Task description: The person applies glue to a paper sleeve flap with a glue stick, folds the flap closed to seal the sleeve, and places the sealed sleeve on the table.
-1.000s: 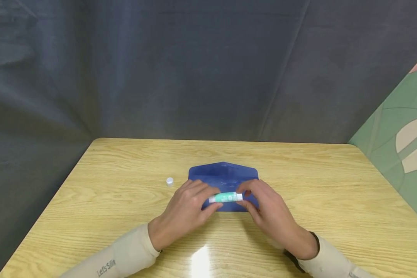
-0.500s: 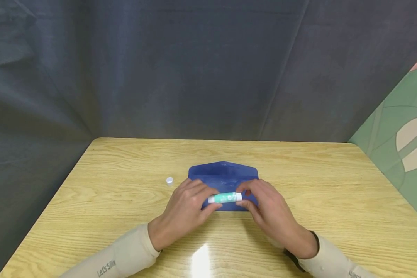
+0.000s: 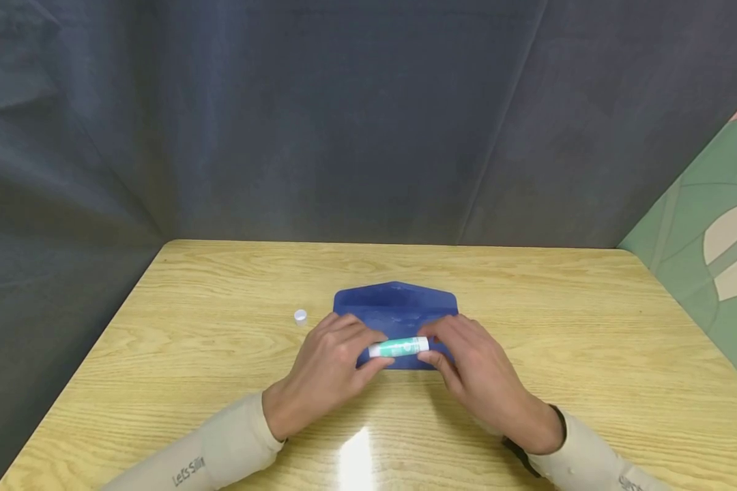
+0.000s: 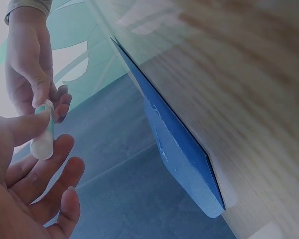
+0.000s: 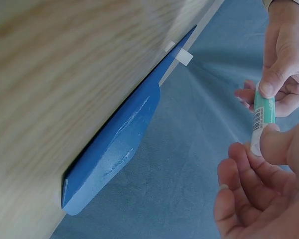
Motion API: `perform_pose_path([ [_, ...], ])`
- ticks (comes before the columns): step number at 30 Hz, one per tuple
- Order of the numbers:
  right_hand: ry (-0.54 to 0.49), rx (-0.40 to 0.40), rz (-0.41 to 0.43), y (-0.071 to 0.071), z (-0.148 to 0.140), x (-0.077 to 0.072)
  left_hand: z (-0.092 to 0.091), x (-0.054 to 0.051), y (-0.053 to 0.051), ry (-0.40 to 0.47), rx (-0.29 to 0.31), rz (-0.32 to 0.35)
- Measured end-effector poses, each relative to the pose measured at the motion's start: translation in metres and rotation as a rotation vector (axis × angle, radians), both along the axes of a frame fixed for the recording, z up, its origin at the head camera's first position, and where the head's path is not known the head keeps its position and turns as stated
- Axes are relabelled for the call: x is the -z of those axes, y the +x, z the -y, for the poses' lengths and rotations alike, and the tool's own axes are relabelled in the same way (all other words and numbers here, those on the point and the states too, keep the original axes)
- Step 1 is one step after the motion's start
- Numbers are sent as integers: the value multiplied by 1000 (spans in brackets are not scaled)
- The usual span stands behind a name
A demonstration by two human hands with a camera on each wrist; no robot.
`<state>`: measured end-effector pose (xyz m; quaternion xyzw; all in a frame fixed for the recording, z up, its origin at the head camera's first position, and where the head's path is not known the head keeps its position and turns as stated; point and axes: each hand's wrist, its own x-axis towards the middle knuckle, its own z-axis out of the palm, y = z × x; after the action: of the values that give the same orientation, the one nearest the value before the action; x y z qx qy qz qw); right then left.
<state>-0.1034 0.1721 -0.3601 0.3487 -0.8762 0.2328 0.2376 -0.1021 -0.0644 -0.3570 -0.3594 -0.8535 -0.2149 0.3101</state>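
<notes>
A green and white glue stick (image 3: 399, 346) is held level between both hands, above a blue envelope (image 3: 396, 296) whose flap lies unfolded toward the back. My left hand (image 3: 328, 358) pinches the glue stick's left end between thumb and fingers. On its white right end, my right hand (image 3: 482, 372) pinches with thumb and forefinger. Both wrist views show the stick apart from the envelope, and whitish glue smears (image 5: 120, 144) mark the flap. A small white cap (image 3: 300, 316) stands on the table, left of the envelope.
The wood-grain table (image 3: 221, 293) reaches back to a dark cloth (image 3: 344, 123) hanging behind and at the left. A wall with a green leaf pattern (image 3: 718, 252) borders the right side. A bright reflection shines at the front.
Both hands keep hold of the glue stick and barely shift. The stick's printed label has turned slightly. The whole head view has moved a little.
</notes>
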Motion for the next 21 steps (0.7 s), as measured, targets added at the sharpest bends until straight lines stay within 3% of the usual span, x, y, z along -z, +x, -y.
perform_pose_path([
  [11,91,42,0,4,4,0,0,0,0,5,10,-18],
  [21,96,53,16,5,4,2,-2,0,3,-10,9,-3],
])
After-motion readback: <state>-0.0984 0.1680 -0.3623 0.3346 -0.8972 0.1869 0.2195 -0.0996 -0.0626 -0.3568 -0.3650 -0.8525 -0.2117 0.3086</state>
